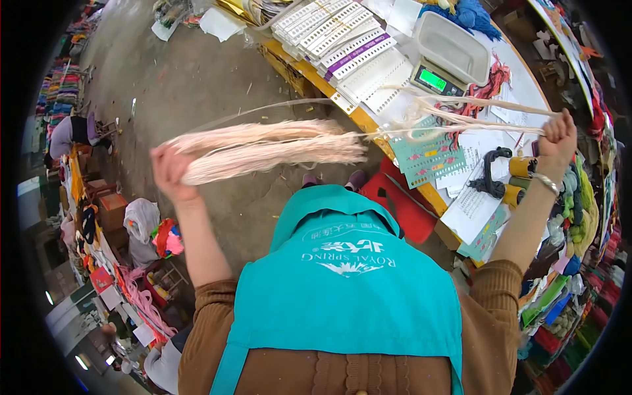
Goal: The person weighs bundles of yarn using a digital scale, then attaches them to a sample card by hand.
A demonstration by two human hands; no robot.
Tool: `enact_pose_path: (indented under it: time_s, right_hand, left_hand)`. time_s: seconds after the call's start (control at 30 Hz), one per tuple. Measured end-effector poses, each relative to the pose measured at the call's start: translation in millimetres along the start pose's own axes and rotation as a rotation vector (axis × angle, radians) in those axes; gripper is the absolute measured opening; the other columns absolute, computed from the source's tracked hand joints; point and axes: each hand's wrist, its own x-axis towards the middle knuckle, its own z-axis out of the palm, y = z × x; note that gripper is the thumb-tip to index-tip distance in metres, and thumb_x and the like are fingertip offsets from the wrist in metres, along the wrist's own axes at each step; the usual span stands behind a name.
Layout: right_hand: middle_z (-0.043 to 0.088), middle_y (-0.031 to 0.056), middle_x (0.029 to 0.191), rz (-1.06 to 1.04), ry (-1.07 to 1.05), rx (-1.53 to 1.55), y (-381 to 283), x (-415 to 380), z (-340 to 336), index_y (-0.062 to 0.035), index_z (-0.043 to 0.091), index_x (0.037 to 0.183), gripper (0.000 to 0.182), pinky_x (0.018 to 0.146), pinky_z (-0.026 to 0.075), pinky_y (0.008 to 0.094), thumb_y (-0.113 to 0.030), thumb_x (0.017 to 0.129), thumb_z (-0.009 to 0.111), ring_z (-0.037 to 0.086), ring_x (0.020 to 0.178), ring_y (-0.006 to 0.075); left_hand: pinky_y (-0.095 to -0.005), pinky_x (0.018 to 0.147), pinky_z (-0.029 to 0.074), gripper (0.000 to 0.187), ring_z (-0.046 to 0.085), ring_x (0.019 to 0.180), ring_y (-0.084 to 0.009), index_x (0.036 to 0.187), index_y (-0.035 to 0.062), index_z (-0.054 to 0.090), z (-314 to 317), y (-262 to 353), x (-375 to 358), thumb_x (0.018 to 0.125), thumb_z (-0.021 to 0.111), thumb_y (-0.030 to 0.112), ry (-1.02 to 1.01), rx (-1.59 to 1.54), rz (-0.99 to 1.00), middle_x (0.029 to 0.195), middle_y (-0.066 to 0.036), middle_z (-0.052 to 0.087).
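My left hand (174, 174) is out to the left, fingers wrapped round one end of a thick skein of pale pink thread (270, 151). The skein stretches sideways over the floor, its far end near the table edge. Thin strands run on from it to my right hand (559, 137), which is closed on a thinner bunch of pale thread (487, 125) above the table. A bracelet sits on my right wrist. Beneath these strands lie a green printed card (428, 155) and a bundle of red thread (490, 82).
On the table are stacked punched cards (322, 29), a digital scale (433, 79) with a clear plastic tub (454, 46), papers and dark thread (490, 172). A red stool (401, 204) stands by the table edge. Colourful yarn piles line both sides; other people sit at left.
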Motion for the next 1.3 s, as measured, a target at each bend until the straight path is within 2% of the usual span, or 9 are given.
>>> enact_pose_path:
  time_s: [0.17,0.3,0.37,0.43,0.57,0.87,1.03,1.23,1.3]
  right_hand:
    - [0.022,-0.0042,0.050,-0.063,-0.123,0.056,-93,59,-74,-0.0069,0.047,0.069,0.027,0.040,0.015,0.0251,-0.011,0.095,0.048,0.016,0.042,0.0080]
    - [0.023,-0.0036,0.051,-0.310,0.030,-0.149,-103,9,3,-0.0068,0.045,0.069,0.030,0.042,0.015,0.0249,-0.013,0.098,0.046,0.017,0.044,0.0081]
    - [0.025,-0.0034,0.053,-0.357,-0.055,-0.231,-69,-45,72,-0.0044,0.050,0.073,0.028,0.042,0.016,0.0248,-0.015,0.099,0.044,0.018,0.045,0.0078]
    - [0.023,-0.0036,0.056,-0.314,-0.276,-0.184,-53,-59,91,0.0056,0.054,0.105,0.020,0.043,0.016,0.0237,-0.011,0.099,0.046,0.017,0.046,0.0061]
    - [0.023,-0.0044,0.058,-0.276,-0.489,-0.147,24,-164,182,0.0069,0.056,0.107,0.024,0.045,0.016,0.0235,-0.014,0.098,0.047,0.019,0.048,0.0052]
    - [0.055,-0.0047,0.068,-0.127,-0.864,-0.584,207,-323,298,-0.0041,0.068,0.098,0.017,0.049,0.034,0.0188,-0.016,0.092,0.057,0.044,0.057,0.0014]
    - [0.052,0.0191,0.064,-0.151,-1.264,-1.067,271,-360,297,0.0002,0.055,0.081,0.021,0.055,0.044,0.0393,-0.019,0.089,0.056,0.057,0.058,0.0306]
    - [0.059,0.0174,0.071,0.180,-1.202,-1.073,272,-362,262,-0.0011,0.060,0.093,0.018,0.060,0.047,0.0406,-0.019,0.087,0.058,0.061,0.065,0.0327]
    - [0.062,0.0156,0.081,-0.141,-1.040,-0.904,287,-354,241,-0.0011,0.062,0.094,0.016,0.061,0.047,0.0402,-0.015,0.086,0.059,0.063,0.070,0.0302]
  left_hand:
    - [-0.0236,0.045,0.030,0.025,0.027,0.041,-0.0071,0.083,0.0057,0.055,-16,174,-58,0.099,0.040,0.016,0.049,0.297,0.310,0.049,0.005,0.032]
    - [-0.0226,0.052,0.037,0.024,0.038,0.047,-0.0062,0.082,0.0067,0.056,-16,228,-73,0.098,0.040,0.015,-0.003,0.201,0.218,0.059,0.002,0.045]
    - [-0.0219,0.056,0.041,0.022,0.047,0.054,-0.0066,0.081,0.0068,0.056,-10,208,-62,0.097,0.042,0.013,0.112,0.059,0.212,0.069,0.001,0.054]
    - [-0.0247,0.063,0.047,0.017,0.058,0.068,-0.0124,0.084,0.0065,0.057,-14,163,-48,0.096,0.046,0.011,0.530,0.721,0.454,0.092,-0.005,0.064]
    - [-0.0457,0.096,0.047,0.019,0.046,0.128,-0.0324,0.085,0.0084,0.059,-14,104,-33,0.096,0.051,0.021,0.040,0.189,0.058,0.112,-0.011,0.062]
    - [-0.0659,0.103,0.038,0.027,0.019,0.140,-0.0469,0.082,0.0099,0.055,21,45,-33,0.099,0.048,0.031,-0.332,0.055,-0.354,0.138,-0.015,0.047]
    - [-0.0605,0.099,0.045,0.026,0.020,0.139,-0.0465,0.086,0.0098,0.057,10,21,-41,0.098,0.048,0.032,-0.235,0.074,-0.362,0.144,-0.012,0.040]
    - [-0.0602,0.093,0.050,0.026,0.031,0.135,-0.0437,0.094,0.0098,0.059,18,-16,-34,0.100,0.044,0.029,-0.308,-0.064,-0.301,0.148,-0.011,0.036]
    - [-0.0614,0.092,0.049,0.027,0.034,0.134,-0.0440,0.094,0.0092,0.059,14,-28,-28,0.100,0.043,0.030,-0.362,-0.113,-0.346,0.147,-0.011,0.037]
